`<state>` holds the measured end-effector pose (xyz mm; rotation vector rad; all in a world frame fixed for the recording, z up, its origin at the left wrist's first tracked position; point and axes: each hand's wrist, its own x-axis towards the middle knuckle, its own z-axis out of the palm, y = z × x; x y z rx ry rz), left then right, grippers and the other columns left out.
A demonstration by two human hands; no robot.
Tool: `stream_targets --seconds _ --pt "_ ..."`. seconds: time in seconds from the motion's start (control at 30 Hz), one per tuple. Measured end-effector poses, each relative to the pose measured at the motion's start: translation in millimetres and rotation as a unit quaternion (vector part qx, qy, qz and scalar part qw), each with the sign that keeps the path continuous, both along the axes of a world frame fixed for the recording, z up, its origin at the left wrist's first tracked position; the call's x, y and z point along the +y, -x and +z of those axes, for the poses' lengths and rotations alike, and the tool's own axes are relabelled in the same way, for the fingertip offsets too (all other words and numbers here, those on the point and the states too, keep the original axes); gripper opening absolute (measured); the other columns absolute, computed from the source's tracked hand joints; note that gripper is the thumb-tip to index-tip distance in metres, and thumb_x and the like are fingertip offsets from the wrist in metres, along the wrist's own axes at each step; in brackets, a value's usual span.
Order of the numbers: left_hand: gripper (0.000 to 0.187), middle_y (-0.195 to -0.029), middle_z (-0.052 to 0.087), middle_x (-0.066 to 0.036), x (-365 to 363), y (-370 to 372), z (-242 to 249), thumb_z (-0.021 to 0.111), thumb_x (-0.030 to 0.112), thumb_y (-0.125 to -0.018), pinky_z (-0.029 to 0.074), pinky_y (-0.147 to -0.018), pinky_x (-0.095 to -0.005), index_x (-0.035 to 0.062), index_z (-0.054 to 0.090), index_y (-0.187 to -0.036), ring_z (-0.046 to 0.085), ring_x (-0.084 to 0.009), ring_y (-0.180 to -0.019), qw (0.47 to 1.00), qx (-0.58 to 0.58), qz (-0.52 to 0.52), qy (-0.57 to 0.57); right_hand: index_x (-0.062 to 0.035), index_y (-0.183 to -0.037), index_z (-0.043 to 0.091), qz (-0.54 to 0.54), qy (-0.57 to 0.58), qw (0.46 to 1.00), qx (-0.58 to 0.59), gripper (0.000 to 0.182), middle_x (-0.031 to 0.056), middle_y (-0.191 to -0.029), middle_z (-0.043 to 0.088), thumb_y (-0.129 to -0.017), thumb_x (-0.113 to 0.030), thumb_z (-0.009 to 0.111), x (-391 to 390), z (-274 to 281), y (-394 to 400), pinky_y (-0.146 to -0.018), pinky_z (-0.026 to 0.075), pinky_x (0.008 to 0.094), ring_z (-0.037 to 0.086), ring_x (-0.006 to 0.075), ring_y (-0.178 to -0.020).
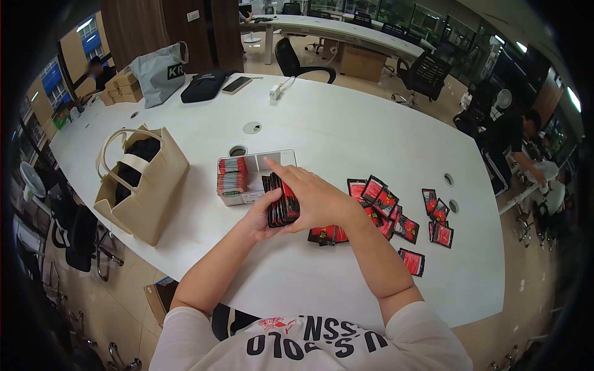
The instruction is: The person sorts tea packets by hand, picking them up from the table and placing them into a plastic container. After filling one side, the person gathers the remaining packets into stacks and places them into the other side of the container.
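Both my hands hold a stack of red-and-black packets [281,204] upright over the white table [346,130]. My left hand [261,216] cups the stack from below and behind. My right hand [312,195] lies over its top and right side, index finger stretched toward an open box [253,176]. That box holds a row of the same packets [232,175] in its left half; its right half looks bare. Several loose packets [396,213] lie scattered on the table to the right of my hands.
A beige tote bag [145,182] stands at the left table edge. Farther back lie a grey bag [159,73], a black pouch [204,85], a phone [236,85] and small cardboard boxes [120,88]. A person [516,145] sits at the right; office chairs [297,62] stand behind.
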<state>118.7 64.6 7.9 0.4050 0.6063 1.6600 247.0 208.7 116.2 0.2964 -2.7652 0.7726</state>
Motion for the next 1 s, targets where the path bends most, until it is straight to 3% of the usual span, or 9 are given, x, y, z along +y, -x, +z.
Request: stream_targets --seconds 0.17,0.27,0.33,0.43,0.57,0.77,0.83,0.93,1.0 --pt "0.067 -0.132 0.067 -0.016 1.0 -4.8 14.1 0.070 0.049 -0.094 0.058 -0.103 -0.0475 0.0064 0.052 -0.143 0.069 -0.0305 -0.121 0.999 0.003 0.015 -0.032 -0.0108 -0.166 0.021 0.030 0.078 0.994 0.074 0.136 0.0213 -0.135 0.058 -0.058 -0.033 0.102 19.0 -0.3 -2.0 -0.102 0.052 0.0447 0.058 0.0351 -0.126" --pt "0.078 -0.137 0.064 -0.015 2.9 0.9 12.1 0.070 0.055 -0.090 0.051 -0.112 -0.0494 0.0045 0.049 -0.146 0.065 -0.0323 -0.126 0.997 -0.016 0.037 -0.066 -0.0063 -0.156 0.042 -0.119 0.064 0.991 -0.021 0.119 0.0206 -0.126 0.065 -0.057 -0.036 0.102 49.4 1.8 -12.9 -0.092 0.056 0.0427 0.065 0.0321 -0.120" --pt "0.078 -0.136 0.064 -0.015 5.2 3.7 12.8 0.070 0.055 -0.091 0.051 -0.112 -0.0480 0.0044 0.049 -0.146 0.065 -0.0313 -0.125 0.993 -0.053 0.054 -0.094 0.0008 -0.130 0.065 -0.228 0.002 0.941 -0.251 0.093 0.0202 -0.112 0.073 -0.055 -0.041 0.101 68.1 -5.4 -15.3 -0.086 0.058 0.0417 0.072 0.0311 -0.108" --pt "0.077 -0.135 0.064 -0.013 4.7 5.1 16.3 0.071 0.053 -0.090 0.051 -0.110 -0.0462 0.0047 0.050 -0.145 0.065 -0.0307 -0.123 0.991 -0.068 0.088 -0.078 0.0032 -0.105 0.074 -0.227 -0.119 0.856 -0.449 0.075 0.0184 -0.100 0.077 -0.055 -0.046 0.099 65.7 -29.4 -10.0 -0.082 0.059 0.0414 0.075 0.0308 -0.093" --pt "0.076 -0.137 0.063 -0.013 4.5 7.7 14.4 0.071 0.053 -0.090 0.050 -0.111 -0.0459 0.0051 0.050 -0.145 0.064 -0.0308 -0.126 0.991 -0.066 0.098 -0.069 0.0036 -0.093 0.075 -0.176 -0.145 0.863 -0.451 0.064 0.0172 -0.090 0.077 -0.058 -0.045 0.098 53.6 -47.9 -7.6 -0.074 0.061 0.0425 0.076 0.0313 -0.081" --pt "0.081 -0.137 0.064 -0.011 4.0 6.5 17.0 0.071 0.056 -0.089 0.051 -0.109 -0.0447 0.0065 0.049 -0.149 0.065 -0.0282 -0.124 0.990 0.003 0.128 -0.052 0.0027 -0.104 0.075 -0.121 0.051 0.908 -0.397 0.046 0.0116 -0.093 0.077 -0.077 -0.031 0.090 70.2 -13.5 -20.5 -0.077 0.058 0.0338 0.072 0.0211 -0.083" --pt "0.080 -0.139 0.063 -0.011 3.7 7.4 16.5 0.071 0.055 -0.089 0.051 -0.109 -0.0452 0.0072 0.049 -0.149 0.065 -0.0285 -0.125 0.988 0.017 0.144 -0.052 0.0023 -0.110 0.073 -0.047 0.228 0.934 -0.270 0.036 0.0078 -0.097 0.076 -0.085 -0.020 0.084 83.8 -8.8 -31.7 -0.079 0.056 0.0303 0.069 0.0166 -0.086" --pt "0.072 -0.144 0.061 -0.014 3.5 9.0 11.3 0.071 0.048 -0.092 0.050 -0.112 -0.0474 0.0081 0.049 -0.148 0.061 -0.0321 -0.132 0.984 0.022 0.162 -0.064 0.0007 -0.122 0.069 0.002 0.475 0.877 -0.073 0.030 0.0028 -0.105 0.074 -0.093 -0.004 0.073 79.5 6.5 -39.1 -0.077 0.052 0.0266 0.067 0.0098 -0.092" --pt "0.071 -0.144 0.061 -0.014 5.4 3.6 13.5 0.071 0.046 -0.093 0.050 -0.112 -0.0478 0.0087 0.049 -0.148 0.062 -0.0324 -0.132 0.980 0.051 0.181 -0.063 0.0000 -0.130 0.057 0.011 0.540 0.840 0.052 0.041 0.0074 -0.105 0.073 -0.093 -0.005 0.074 67.9 5.8 -27.2 -0.075 0.055 0.0292 0.070 0.0136 -0.089"
